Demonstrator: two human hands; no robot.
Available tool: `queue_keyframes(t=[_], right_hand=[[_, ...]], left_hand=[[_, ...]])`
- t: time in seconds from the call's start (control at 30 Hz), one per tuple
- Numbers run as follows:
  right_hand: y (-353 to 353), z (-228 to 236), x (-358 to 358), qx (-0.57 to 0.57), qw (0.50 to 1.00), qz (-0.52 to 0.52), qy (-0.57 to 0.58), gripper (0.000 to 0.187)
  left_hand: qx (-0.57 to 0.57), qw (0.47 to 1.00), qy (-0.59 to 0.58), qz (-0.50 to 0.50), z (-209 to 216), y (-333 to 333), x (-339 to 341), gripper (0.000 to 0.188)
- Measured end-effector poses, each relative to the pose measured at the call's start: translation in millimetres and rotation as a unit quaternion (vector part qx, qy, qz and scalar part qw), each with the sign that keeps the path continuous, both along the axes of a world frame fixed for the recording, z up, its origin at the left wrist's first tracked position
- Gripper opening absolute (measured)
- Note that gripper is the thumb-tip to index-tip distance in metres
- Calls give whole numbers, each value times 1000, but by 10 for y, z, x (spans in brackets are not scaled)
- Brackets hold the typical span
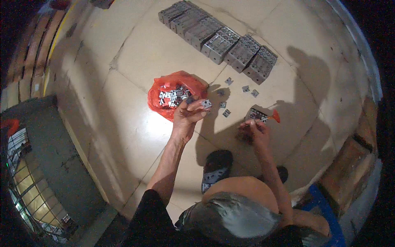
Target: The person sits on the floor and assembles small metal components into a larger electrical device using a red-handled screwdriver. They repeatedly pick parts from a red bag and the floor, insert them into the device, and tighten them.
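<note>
My left hand (186,117) is closed, its fingertips pinching a small silvery metal plate (205,103) with a dark hole. It hovers beside a red plastic bag (155,100), whose mouth is open on a heap of similar small metal pieces (172,98). Farther right, my right hand (258,131) grips an orange-handled tool (275,117) with a thin shaft, perhaps a screwdriver; its tip is hidden. Just past those fingers lies a grey metal block (257,112) with holes, partly covered by the hand and tool.
A long row of grey perforated metal blocks (222,43) runs across the floor ahead. Several loose small plates (246,89) lie between the row and my hands. My shoe (217,166) is close below. Wooden boards (347,173) stand right, a wire rack (35,193) left.
</note>
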State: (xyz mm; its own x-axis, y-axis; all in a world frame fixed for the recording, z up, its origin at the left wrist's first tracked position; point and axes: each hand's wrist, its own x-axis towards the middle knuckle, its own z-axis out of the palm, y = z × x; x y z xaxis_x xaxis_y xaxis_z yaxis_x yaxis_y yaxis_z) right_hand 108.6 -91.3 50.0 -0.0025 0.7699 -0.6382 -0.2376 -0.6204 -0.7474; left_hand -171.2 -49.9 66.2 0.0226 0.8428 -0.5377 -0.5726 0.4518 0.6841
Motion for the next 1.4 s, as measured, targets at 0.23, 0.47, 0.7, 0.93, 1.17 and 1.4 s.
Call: queue_keyframes(t=[0.23, 0.47, 0.7, 0.93, 1.17, 1.4], right_hand=[[60, 69, 169, -10, 999, -36, -2, 26], [107, 45, 441, 19, 993, -111, -36, 26], [18, -96, 540, 19, 994, -98, -35, 25], [106, -67, 739, 18, 982, -180, -50, 26], [123, -27, 893, 55, 979, -186, -66, 28], [13, -94, 884, 40, 979, -184, -73, 28]], left_hand=[[19, 999, 27, -43, -124, 82, 222, 57], [35, 994, 24, -104, -161, 181, 582, 58], [62, 988, 59, -130, -217, 215, 763, 51], [50, 974, 130, -177, -309, 253, 1051, 36], [148, 888, 294, -322, -341, 390, 1674, 38], [152, 826, 399, -369, -552, 469, 1814, 39]])
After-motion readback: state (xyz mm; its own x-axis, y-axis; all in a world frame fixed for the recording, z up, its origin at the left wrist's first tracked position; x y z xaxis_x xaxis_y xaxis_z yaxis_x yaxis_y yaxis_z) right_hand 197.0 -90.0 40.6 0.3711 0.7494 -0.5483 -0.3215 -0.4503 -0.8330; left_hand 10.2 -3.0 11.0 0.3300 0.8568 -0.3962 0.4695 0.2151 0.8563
